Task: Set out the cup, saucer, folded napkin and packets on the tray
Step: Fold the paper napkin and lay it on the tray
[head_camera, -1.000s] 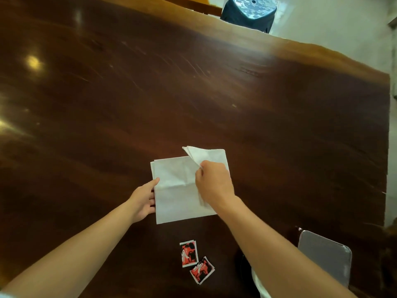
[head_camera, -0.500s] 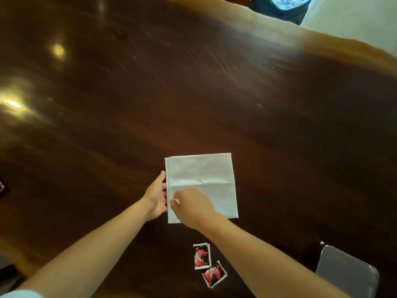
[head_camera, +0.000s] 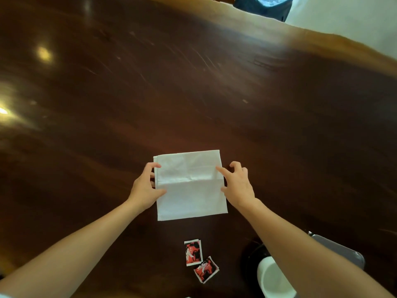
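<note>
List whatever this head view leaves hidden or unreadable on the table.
- White cup: partly covered by the right forearm and cut off by the bottom edge; no saucer can be made out.
- Grey tray: only a corner shows past that forearm.
- Two red packets: print too small to read.
- Napkin: layer count unclear; left hand and right hand cover its side edges.

This looks like a dining or café setting rather than a workplace. A broad, dark, polished wooden table (head_camera: 193, 93) with a lighter natural edge fills nearly the whole view and mirrors ceiling lights. On it lie a white paper napkin (head_camera: 190, 186), two red drink-mix packets (head_camera: 200, 261) and a white cup (head_camera: 275, 280). Beyond the far edge stands a dark stool (head_camera: 264, 5) on a pale floor (head_camera: 348, 20).
</note>
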A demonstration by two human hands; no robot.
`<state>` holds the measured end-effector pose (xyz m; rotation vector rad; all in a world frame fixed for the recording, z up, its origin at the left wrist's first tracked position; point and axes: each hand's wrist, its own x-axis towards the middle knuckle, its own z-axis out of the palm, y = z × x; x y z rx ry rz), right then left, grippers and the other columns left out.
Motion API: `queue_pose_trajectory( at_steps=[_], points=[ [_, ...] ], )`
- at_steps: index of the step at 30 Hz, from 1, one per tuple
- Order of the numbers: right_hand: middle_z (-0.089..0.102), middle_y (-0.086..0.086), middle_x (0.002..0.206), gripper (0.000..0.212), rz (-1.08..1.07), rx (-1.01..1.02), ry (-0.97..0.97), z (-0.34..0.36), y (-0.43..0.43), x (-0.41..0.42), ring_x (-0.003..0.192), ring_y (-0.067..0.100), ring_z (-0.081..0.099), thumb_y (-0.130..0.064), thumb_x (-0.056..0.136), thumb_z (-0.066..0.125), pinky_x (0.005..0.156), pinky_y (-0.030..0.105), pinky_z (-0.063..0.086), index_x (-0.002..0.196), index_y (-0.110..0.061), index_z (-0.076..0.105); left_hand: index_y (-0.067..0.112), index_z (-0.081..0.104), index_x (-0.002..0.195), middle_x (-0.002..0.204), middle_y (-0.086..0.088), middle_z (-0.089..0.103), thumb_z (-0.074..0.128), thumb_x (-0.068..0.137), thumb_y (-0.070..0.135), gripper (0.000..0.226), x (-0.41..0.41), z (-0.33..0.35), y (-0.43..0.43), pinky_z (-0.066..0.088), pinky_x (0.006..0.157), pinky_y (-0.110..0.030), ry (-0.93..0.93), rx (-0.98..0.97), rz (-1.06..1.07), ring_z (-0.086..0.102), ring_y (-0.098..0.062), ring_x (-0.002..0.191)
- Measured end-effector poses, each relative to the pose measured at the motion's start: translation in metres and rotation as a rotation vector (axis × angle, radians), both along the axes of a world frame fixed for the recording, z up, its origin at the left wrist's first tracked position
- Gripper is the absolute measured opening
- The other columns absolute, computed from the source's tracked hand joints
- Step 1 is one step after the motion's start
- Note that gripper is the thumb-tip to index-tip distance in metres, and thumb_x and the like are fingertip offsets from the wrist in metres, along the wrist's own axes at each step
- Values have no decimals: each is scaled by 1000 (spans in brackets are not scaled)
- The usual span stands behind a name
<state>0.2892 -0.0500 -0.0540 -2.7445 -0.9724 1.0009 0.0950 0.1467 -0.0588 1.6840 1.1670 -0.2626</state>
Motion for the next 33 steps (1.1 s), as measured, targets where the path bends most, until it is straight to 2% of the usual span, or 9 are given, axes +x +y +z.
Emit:
queue_pose_trajectory(
  at_steps=[6,11,14,17,20,24,27,31,33],
  points=[
    [50,2,109,52,-85,93,19,-10,-11,-5,101,20,50,-5,91,66,81,32,55,140,-20,54,21,62,133,101,-1,58,80,79,8,58,-7,-11,-5,54,81,-32,49,228,-195,60,-19,92],
    [54,2,83,18,-27,89,-61,-10,-6,-7,84,22,54,-3,93,56,64,31,49,92,-14,70,14,68,125,106,-5,67,76,85,13,41,-4,-7,-4,51,84,-31,53,312,-203,59,-18,94],
    [55,0,88,18,-25,77,-44,-10,-8,-8,89,21,55,-6,93,58,66,30,48,98,-12,74,9,75,108,94,-2,65,74,88,18,22,-1,2,0,45,71,-23,60,365,-240,57,-16,86],
    [59,-1,103,14,-243,201,94,7,-13,-5,99,17,56,-13,94,63,77,26,48,104,-15,73,11,76,97,92,-2,60,73,88,25,16,3,18,7,37,63,-18,37,396,-245,56,-15,85],
    [61,-3,106,8,-436,307,223,32,-20,2,98,14,58,-21,98,58,72,24,45,104,-20,63,14,71,95,100,-1,66,70,90,30,17,7,38,12,45,70,-26,-25,200,-138,61,-17,95],
    [62,0,103,12,-538,371,248,64,-30,0,91,13,61,-30,104,45,66,27,54,103,-19,51,11,62,100,107,-16,68,57,99,34,24,22,71,-6,52,73,-32,-178,-171,56,66,-21,93],
    [58,-2,98,14,-609,442,197,84,-44,-8,90,15,63,-33,105,40,72,31,58,102,-21,46,12,54,111,110,-14,63,48,101,40,30,31,92,-29,58,75,-37,-187,-203,69,67,-23,95],
    [55,-2,94,17,-674,541,101,108,-73,-21,81,14,60,-32,107,34,60,24,54,107,-19,43,18,52,107,113,-13,62,47,102,42,25,39,114,-59,60,74,-42,-214,-247,127,66,-25,96],
    [55,-2,96,17,-714,574,95,117,-89,-26,80,12,59,-31,107,31,57,19,48,111,-18,42,20,56,108,114,-12,66,54,99,39,22,43,125,-74,60,73,-41,-219,-409,207,69,-26,97]
  ],
)
